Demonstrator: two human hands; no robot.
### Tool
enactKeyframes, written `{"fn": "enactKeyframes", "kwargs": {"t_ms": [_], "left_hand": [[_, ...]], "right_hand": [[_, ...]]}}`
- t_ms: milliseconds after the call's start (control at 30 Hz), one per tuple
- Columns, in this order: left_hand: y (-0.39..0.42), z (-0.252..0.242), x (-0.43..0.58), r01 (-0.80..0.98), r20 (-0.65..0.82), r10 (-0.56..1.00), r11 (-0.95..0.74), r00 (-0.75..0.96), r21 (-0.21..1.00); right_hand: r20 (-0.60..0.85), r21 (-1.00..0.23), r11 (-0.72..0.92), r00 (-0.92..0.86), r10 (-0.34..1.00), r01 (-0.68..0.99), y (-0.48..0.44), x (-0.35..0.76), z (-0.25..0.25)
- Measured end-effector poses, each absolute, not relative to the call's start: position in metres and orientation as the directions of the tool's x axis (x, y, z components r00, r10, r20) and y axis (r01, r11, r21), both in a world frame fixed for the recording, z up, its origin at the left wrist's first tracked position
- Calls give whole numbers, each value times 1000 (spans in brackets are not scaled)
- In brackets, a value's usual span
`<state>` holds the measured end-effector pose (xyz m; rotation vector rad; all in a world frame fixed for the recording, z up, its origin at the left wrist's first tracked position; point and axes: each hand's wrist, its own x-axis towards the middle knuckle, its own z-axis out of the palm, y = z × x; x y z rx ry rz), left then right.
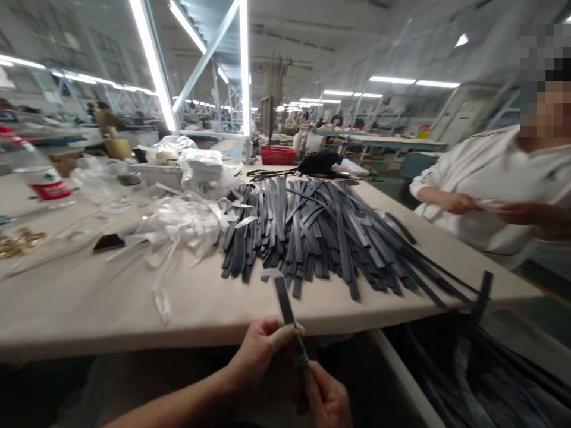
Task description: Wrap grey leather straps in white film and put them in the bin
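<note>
My left hand point(261, 351) pinches a dark grey flat strap point(284, 300) just past the table's front edge, its thumb wrapped in a pale covering. My right hand point(323, 392) is closed around the lower part of that strap, nearer to me. A bit of whitish film or tape point(272, 273) shows at the strap's far end. Beyond it, a large pile of similar grey straps point(312, 232) lies spread across the table point(200, 315). Whether my right fingers also hold a small tool is too blurred to tell.
Left of the pile lie crumpled clear plastic strips point(182, 226) and a black block point(109, 242). A red-labelled bottle point(44, 178) stands far left. At the back is a red basket point(276, 156). More dark straps point(482, 362) fill a bin at lower right. Another person point(495, 178) stands at right.
</note>
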<state>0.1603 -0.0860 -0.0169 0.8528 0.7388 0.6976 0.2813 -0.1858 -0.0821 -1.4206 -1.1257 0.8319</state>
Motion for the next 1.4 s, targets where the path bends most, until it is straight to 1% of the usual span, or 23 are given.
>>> {"fn": "enactKeyframes", "kwargs": {"t_ms": [67, 133, 200, 300, 367, 467, 533, 567, 600, 667, 733, 767, 900, 967, 1033, 1100, 1167, 1200, 1400], "left_hand": [[-95, -14, 159, -235, -258, 722, 506, 642, 830], [-97, -11, 156, -248, -228, 702, 506, 675, 826], [-91, -8, 151, -289, -216, 756, 473, 617, 832], [-76, -8, 144, -370, -195, 867, 386, 459, 845], [-73, -10, 142, -369, -212, 877, 386, 432, 845], [-83, -14, 140, -326, -266, 803, 485, 533, 812], [-89, -15, 137, -316, -255, 763, 512, 594, 798], [-89, -14, 135, -331, -232, 771, 496, 593, 803], [-86, -13, 132, -361, -207, 797, 467, 568, 807], [-77, -10, 127, -439, -172, 869, 395, 465, 807], [-68, -9, 122, -483, -171, 913, 346, 369, 804], [-67, -9, 120, -479, -181, 918, 342, 352, 809], [-82, -15, 113, -384, -232, 863, 420, 449, 822], [-89, -16, 110, -364, -243, 836, 451, 493, 815], [-86, -13, 106, -412, -220, 857, 430, 467, 803], [-76, -10, 104, -512, -186, 897, 388, 400, 767], [-66, -9, 103, -581, -181, 923, 358, 340, 731], [-63, -9, 104, -587, -192, 923, 362, 333, 725], [-85, -19, 106, -407, -220, 865, 418, 450, 812]], "right_hand": [[106, -980, 54, 272, 956, 192, -184, 283, -69], [100, -975, 47, 243, 965, 215, -184, 284, -59], [76, -974, 26, 221, 972, 223, -184, 283, -56], [49, -978, 3, 215, 975, 209, -185, 280, -58], [48, -979, 1, 229, 972, 203, -184, 277, -59], [87, -970, 32, 219, 972, 240, -179, 275, -56], [107, -962, 55, 183, 977, 267, -176, 276, -55], [107, -960, 57, 171, 979, 273, -176, 276, -56], [103, -960, 55, 164, 981, 274, -176, 276, -58], [94, -959, 49, 149, 984, 280, -177, 276, -62], [90, -955, 50, 126, 988, 292, -177, 274, -67], [87, -953, 48, 122, 989, 298, -177, 273, -68], [71, -947, 22, 143, 987, 321, -173, 268, -65], [79, -941, 40, 103, 992, 335, -171, 267, -61], [90, -939, 62, 68, 994, 338, -170, 267, -58], [95, -940, 74, 49, 994, 334, -169, 265, -56], [102, -938, 80, 47, 994, 336, -168, 264, -56], [105, -937, 84, 44, 993, 338, -168, 263, -55], [108, -941, 78, 75, 991, 331, -167, 263, -55]]}}
